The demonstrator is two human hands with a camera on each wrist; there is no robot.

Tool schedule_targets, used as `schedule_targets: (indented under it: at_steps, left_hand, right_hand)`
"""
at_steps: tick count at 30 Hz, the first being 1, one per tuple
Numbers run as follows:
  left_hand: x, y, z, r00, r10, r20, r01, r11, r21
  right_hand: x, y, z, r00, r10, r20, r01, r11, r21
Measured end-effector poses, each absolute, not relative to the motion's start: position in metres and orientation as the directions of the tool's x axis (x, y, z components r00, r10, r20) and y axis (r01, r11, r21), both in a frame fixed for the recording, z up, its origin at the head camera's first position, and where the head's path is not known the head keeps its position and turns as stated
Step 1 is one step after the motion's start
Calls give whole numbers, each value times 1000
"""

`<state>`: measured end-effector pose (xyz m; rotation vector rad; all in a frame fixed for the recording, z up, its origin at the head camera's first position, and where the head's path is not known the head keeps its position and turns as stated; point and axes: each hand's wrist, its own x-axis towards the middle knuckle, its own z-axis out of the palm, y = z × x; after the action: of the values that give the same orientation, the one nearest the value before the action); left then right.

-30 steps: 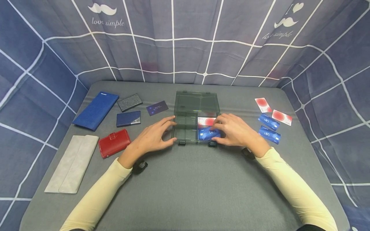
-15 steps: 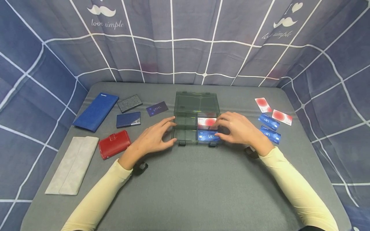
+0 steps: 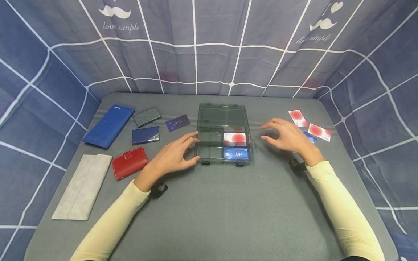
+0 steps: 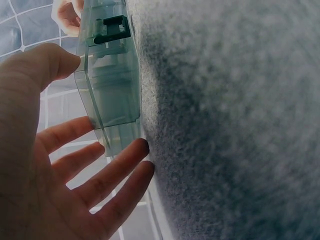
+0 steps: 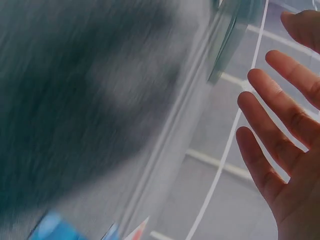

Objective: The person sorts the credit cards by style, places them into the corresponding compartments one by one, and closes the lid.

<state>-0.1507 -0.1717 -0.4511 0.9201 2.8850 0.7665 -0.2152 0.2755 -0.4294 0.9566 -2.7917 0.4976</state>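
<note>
A green see-through plastic box (image 3: 209, 154) stands with its lid raised at the middle of the table. In its right-hand compartments lie a red-and-white card (image 3: 234, 138) at the back and a blue VIP card (image 3: 236, 153) in front. My left hand (image 3: 173, 154) is at the box's left side, fingers spread and thumb tip right at the edge; the left wrist view has the fingertips (image 4: 142, 146) beside the box wall. Between the box and the loose cards, my right hand (image 3: 285, 136) hovers with loosely bent fingers, holding nothing. It partly hides a blue card (image 3: 309, 137).
Two red-and-white cards (image 3: 319, 132) lie at the right. Left of the box are a dark blue card (image 3: 177, 123), a navy card holder (image 3: 145, 135), a grey case (image 3: 147, 116), a blue long wallet (image 3: 109, 127), a red wallet (image 3: 130, 163) and a pale grey pouch (image 3: 81, 186).
The blue VIP card now lies flat in the front right compartment. My right hand has let go and moved right, out of the box. My left hand has stayed put.
</note>
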Motion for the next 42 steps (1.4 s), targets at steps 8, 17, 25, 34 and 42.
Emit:
schedule_targets:
  at_steps: [8,17,25,34,42]
  left_hand:
    - [-150,-171,-450,-831,542,123,531,707,467]
    - [-151,-171,-451,-834,539,119,525,707,473]
    - [-151,-172,-450,-831,543,120,530,707,469]
    - [-153,-171,-449,-832,545,100,521,707,478]
    - [-152,-172,-450,-837,540,88,511,713,480]
  right_hand:
    - [-224,310,-431,-834,-494,247,-552,748,-368]
    - [-225,348,-426,-905,-381,189,-425,809,-406]
    - [-225,383,-429,-932,-306,195,-360,844,-397]
    - [-223,420,-435,-969,-215,123,-247,859,-448]
    - [-220,448,-441,-982,-177,66,-187,869,-458]
